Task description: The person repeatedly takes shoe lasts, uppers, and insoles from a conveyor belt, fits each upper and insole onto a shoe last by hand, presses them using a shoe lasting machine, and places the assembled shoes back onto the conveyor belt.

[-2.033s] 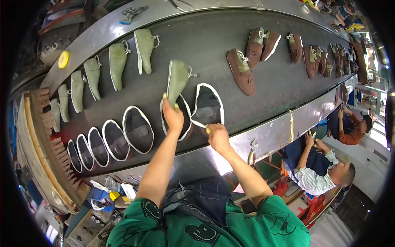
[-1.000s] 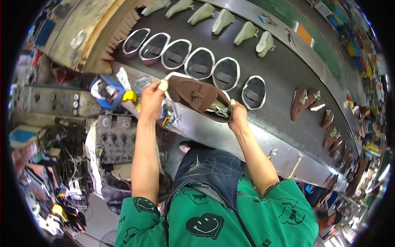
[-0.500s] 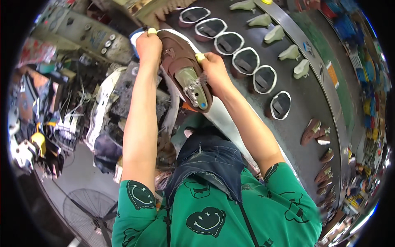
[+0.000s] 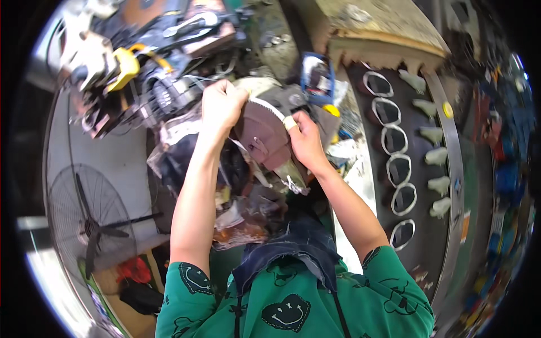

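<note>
Shoe upper (image 4: 260, 135), brown, with a green last (image 4: 288, 173) in its near end, is held up left of the dark belt (image 4: 426, 242) and apart from it, the left hand (image 4: 222, 106) clamped on its far left edge, the right hand (image 4: 306, 141) on its right edge. White-rimmed shoe pieces (image 4: 398, 169) line the belt's left side, smaller lasts (image 4: 435, 156) its right; a caged fan (image 4: 91, 226) stands well left of the belt.

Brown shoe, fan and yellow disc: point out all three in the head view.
Brown shoe (image 4: 269, 141), head view: on its upper.
Fan (image 4: 90, 227), head view: on its hub.
Yellow disc (image 4: 448, 110), head view: on its face.
</note>
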Action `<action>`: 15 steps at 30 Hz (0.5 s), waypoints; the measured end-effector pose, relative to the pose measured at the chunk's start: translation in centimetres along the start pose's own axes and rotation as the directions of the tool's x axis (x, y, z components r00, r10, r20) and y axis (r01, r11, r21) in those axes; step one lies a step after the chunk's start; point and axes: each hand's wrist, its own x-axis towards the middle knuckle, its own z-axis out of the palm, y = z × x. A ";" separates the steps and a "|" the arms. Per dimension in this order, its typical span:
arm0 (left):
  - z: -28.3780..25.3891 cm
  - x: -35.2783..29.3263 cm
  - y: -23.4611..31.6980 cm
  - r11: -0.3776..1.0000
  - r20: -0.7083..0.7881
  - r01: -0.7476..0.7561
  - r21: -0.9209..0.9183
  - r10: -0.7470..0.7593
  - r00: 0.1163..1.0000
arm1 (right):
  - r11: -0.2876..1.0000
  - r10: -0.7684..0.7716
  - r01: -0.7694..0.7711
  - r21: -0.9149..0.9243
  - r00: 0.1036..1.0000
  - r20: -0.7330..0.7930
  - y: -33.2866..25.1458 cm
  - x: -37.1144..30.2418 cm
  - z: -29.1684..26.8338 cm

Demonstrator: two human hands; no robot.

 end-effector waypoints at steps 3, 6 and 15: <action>-5.3 0.1 -2.0 0.991 -0.007 0.114 -0.066 -0.115 0.993 | 0.992 -0.027 0.009 0.128 0.989 0.143 0.5 0.7 4.2; -9.4 0.6 -2.5 0.667 0.043 0.329 -0.669 -0.407 0.913 | 0.984 -0.037 0.003 0.179 0.982 0.188 -1.7 1.1 8.3; -15.7 0.9 -7.6 0.772 -0.386 -0.149 -0.618 -0.133 0.913 | 0.908 0.130 -0.230 0.351 0.950 0.285 -3.5 3.8 18.0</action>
